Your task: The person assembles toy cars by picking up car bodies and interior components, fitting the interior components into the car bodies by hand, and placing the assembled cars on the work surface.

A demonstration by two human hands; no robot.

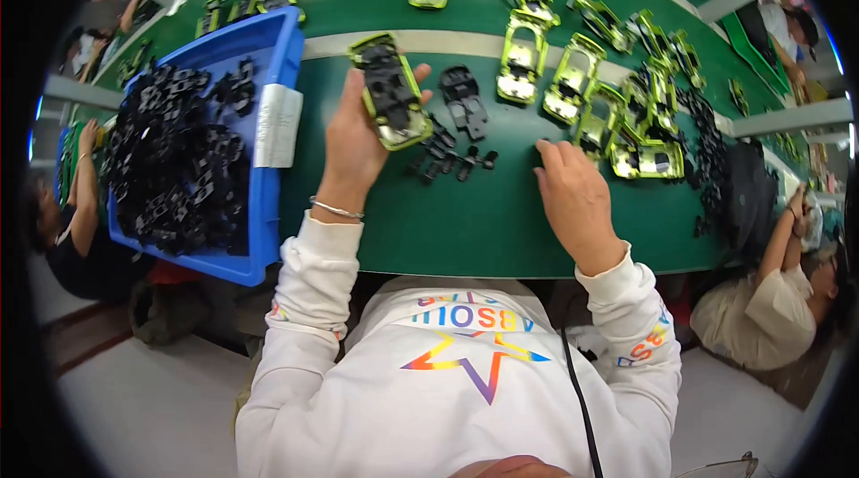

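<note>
left hand (pixel 352 140) clamped on green toy car (pixel 390 89), held above worktop (pixel 420 236), black underside facing up. right hand (pixel 577 196) apart from left, palm down, thumb and forefinger parted, just beside clustered green cars (pixel 649 160). loose black parts (pixel 463 105) between hands. blue bin (pixel 266 210) at left, holding black pieces (pixel 179 165).

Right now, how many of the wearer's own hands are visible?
2: the left hand, partly hidden behind the green-and-black car it holds, and the right hand, near the piled green car bodies.
</note>
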